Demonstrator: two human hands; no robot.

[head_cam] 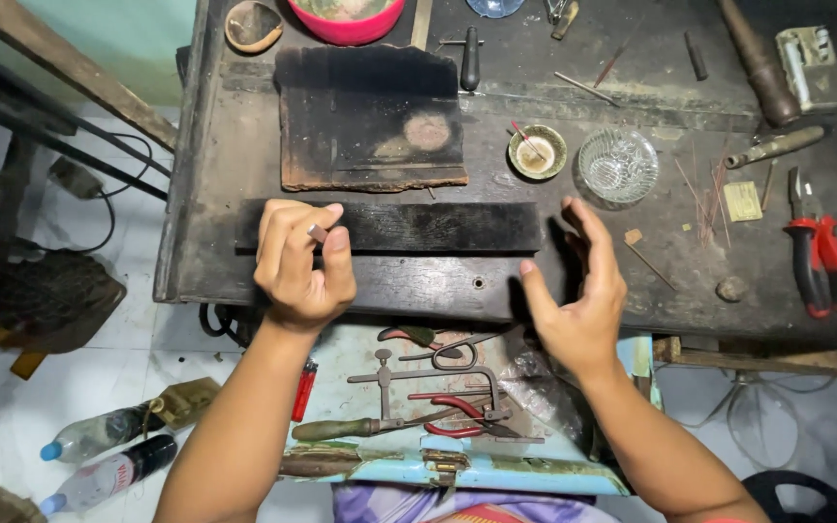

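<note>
Nearest, an open blue drawer [457,475] holds a jeweller's saw frame [409,380] and red-handled pliers [457,412]. Above it, the left hand [294,266] has its grip clamped on a small metal piece [318,232], pinched between thumb and forefinger over the dark wooden block [418,227] on the table [205,194]. The right hand [578,291] hangs with fingers apart, empty, by the block's right end. The piece seems to be under inspection or positioning; steadying the block looks like what it calls for. Farther off sit a charred board [370,116] and glass dish [617,165].

Two labelled plastic bottles [99,455] lie on the floor at lower left, blue-capped, one label red-and-white.
</note>
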